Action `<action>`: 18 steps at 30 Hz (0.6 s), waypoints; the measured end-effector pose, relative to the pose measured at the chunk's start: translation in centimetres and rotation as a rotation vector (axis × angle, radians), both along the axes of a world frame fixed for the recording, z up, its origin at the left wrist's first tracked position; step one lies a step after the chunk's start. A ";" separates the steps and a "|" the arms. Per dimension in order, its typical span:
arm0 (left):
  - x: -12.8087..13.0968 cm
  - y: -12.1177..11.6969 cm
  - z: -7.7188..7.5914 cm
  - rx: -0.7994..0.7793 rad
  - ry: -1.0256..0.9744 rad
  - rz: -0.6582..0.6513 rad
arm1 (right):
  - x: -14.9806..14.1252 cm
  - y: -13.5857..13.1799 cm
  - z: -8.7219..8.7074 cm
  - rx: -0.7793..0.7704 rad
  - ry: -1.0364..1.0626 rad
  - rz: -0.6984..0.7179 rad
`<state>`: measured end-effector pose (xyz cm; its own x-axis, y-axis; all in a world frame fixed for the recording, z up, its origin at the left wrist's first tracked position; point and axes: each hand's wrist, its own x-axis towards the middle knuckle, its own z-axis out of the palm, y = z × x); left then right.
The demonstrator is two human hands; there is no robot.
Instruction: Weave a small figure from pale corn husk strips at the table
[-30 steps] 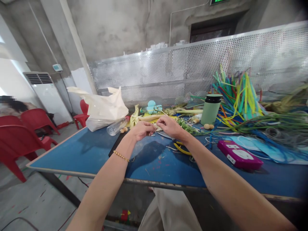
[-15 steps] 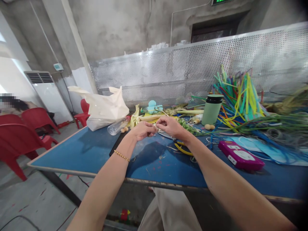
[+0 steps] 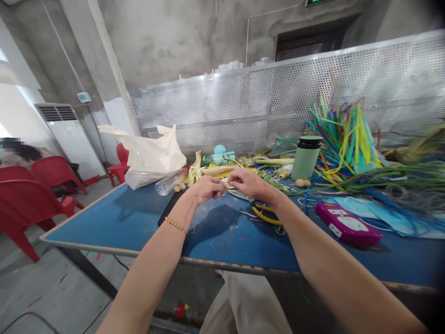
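Above the blue table point(image 3: 139, 229), my left hand point(image 3: 206, 189) and my right hand point(image 3: 246, 182) work close together, fingertips nearly meeting. Both are closed in a pinch around something small and pale; its kind is too small to make out. Just beneath my right hand lies a silver metal piece point(image 3: 240, 196), and yellow curved handles point(image 3: 266, 215) rest beside my right wrist. A dark flat object point(image 3: 168, 209) is partly hidden by my left forearm. Pale husks point(image 3: 196, 170) and green leafy sprigs point(image 3: 274, 184) lie behind the hands.
At the left stand a white plastic bag point(image 3: 153, 157) and a clear bottle point(image 3: 168, 183) on its side. To the right are a green lidded cup point(image 3: 307, 160), colourful strips point(image 3: 358, 144), a purple box with sockets point(image 3: 347, 225) and blue masks point(image 3: 361, 211). Red chairs point(image 3: 33, 206) stand beyond.
My right hand's fingers have shifted slightly, and a bit more of the pale piece shows between the hands. My left hand stays almost where it was.
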<state>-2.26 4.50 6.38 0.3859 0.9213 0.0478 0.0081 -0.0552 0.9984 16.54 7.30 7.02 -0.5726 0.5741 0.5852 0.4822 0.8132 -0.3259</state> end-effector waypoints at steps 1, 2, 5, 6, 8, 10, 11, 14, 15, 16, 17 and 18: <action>0.0 0.0 0.0 -0.001 0.001 -0.003 | 0.1 0.1 -0.1 0.009 -0.012 0.000; 0.0 0.0 0.0 -0.002 0.002 -0.009 | 0.1 0.2 -0.1 0.019 -0.022 0.002; -0.1 0.0 0.0 -0.007 0.005 -0.036 | 0.2 0.4 -0.4 0.048 -0.031 0.037; -0.2 0.0 0.0 -0.013 0.004 -0.043 | 0.3 0.4 -0.5 0.054 -0.027 0.056; -0.2 0.0 0.0 -0.032 0.002 -0.054 | 0.4 0.3 -0.5 0.066 -0.019 0.093; -0.3 0.1 0.0 -0.048 -0.003 -0.058 | 0.5 0.1 -0.4 0.080 -0.027 0.111; -0.4 0.2 -0.1 -0.055 -0.004 -0.060 | 0.5 0.0 -0.3 0.088 -0.038 0.112; -0.5 0.4 -0.1 -0.074 -0.005 -0.069 | 0.5 -0.4 0.1 0.112 -0.076 0.103; -0.6 0.4 -0.1 -0.079 -0.003 -0.073 | 0.5 -0.5 0.1 0.116 -0.086 0.098; -0.6 0.5 -0.1 -0.082 -0.001 -0.076 | 0.5 -0.6 0.2 0.120 -0.095 0.093; -0.7 0.5 -0.1 -0.082 0.001 -0.079 | 0.5 -0.7 0.3 0.122 -0.104 0.087; -0.7 0.5 -0.1 -0.081 0.003 -0.080 | 0.5 -0.7 0.3 0.124 -0.111 0.082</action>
<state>-2.98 5.04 6.32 0.4584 0.8883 -0.0269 0.0097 0.0253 0.9996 17.03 6.60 7.33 -0.6797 0.4501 0.5792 0.4402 0.8819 -0.1688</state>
